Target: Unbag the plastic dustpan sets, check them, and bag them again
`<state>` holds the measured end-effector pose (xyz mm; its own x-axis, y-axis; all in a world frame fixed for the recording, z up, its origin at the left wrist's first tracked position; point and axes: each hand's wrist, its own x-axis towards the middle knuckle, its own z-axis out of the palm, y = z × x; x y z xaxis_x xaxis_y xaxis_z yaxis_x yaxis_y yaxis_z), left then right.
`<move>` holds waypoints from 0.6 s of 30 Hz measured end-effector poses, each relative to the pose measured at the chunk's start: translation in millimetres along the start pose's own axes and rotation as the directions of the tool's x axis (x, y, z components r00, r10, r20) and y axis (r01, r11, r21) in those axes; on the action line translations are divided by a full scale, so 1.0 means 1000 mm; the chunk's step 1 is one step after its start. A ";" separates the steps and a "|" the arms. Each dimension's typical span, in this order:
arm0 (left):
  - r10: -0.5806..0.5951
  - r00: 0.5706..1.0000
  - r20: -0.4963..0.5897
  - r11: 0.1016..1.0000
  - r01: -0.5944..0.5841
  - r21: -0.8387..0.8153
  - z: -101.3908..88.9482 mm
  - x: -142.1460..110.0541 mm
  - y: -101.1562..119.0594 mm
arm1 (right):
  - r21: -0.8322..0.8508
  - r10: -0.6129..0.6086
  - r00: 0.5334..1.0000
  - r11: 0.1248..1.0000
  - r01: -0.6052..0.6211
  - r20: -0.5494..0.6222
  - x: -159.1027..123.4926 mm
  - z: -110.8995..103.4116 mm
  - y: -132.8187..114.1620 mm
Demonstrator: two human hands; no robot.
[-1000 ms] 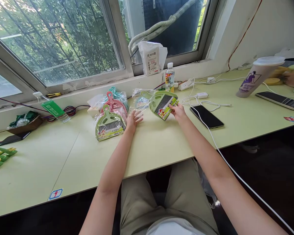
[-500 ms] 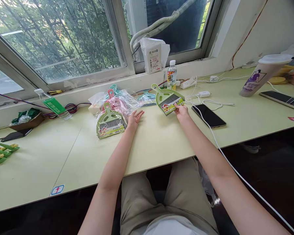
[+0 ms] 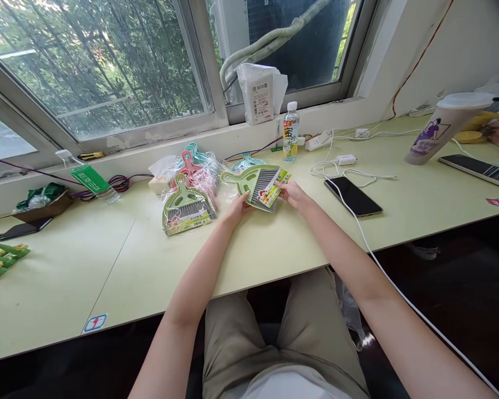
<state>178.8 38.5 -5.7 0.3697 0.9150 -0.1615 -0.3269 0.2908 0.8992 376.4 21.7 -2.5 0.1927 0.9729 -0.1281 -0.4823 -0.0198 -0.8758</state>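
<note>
Between my hands is a green dustpan and brush set (image 3: 249,180) with a printed card across its wide end, tilted so its handle points left. My left hand (image 3: 238,208) grips its lower edge, thumb on top. My right hand (image 3: 290,193) pinches the card end on the right. To the left lies another green dustpan and brush set (image 3: 187,208) in clear plastic, with a pink dustpan (image 3: 188,162) and a blue-green one (image 3: 195,148) behind it. A light blue dustpan (image 3: 247,161) rests partly hidden behind the held set.
A drink bottle (image 3: 291,133) stands behind my right hand. A black phone (image 3: 353,195), a white charger (image 3: 346,159) and its cable lie to the right, with a large cup (image 3: 444,127) beyond. On the left are a green-labelled bottle (image 3: 89,177) and a small box (image 3: 52,205).
The green dustpan set has come left and down, turning so its handle points left. My left hand, open before, has taken hold of its lower edge; my right hand still grips the card end.
</note>
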 end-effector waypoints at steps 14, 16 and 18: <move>-0.078 0.997 -0.011 0.997 0.078 -0.004 0.002 -0.005 -0.001 | 0.224 -0.172 0.847 0.920 0.321 -0.503 0.019 -0.057 -0.033; -0.074 0.997 0.002 0.997 0.074 0.037 0.003 -0.006 -0.002 | 0.342 -0.105 0.906 0.903 0.260 -0.410 0.017 -0.046 -0.031; -0.065 0.998 0.019 0.993 0.063 0.098 0.003 -0.007 -0.002 | 0.411 -0.069 0.941 0.887 0.210 -0.333 0.014 -0.035 -0.028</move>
<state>179.8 30.9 -4.6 0.4063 0.8888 -0.2120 -0.2158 0.3188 0.9229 422.2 27.6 4.3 0.4987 0.8397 -0.2150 -0.7386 0.2819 -0.6124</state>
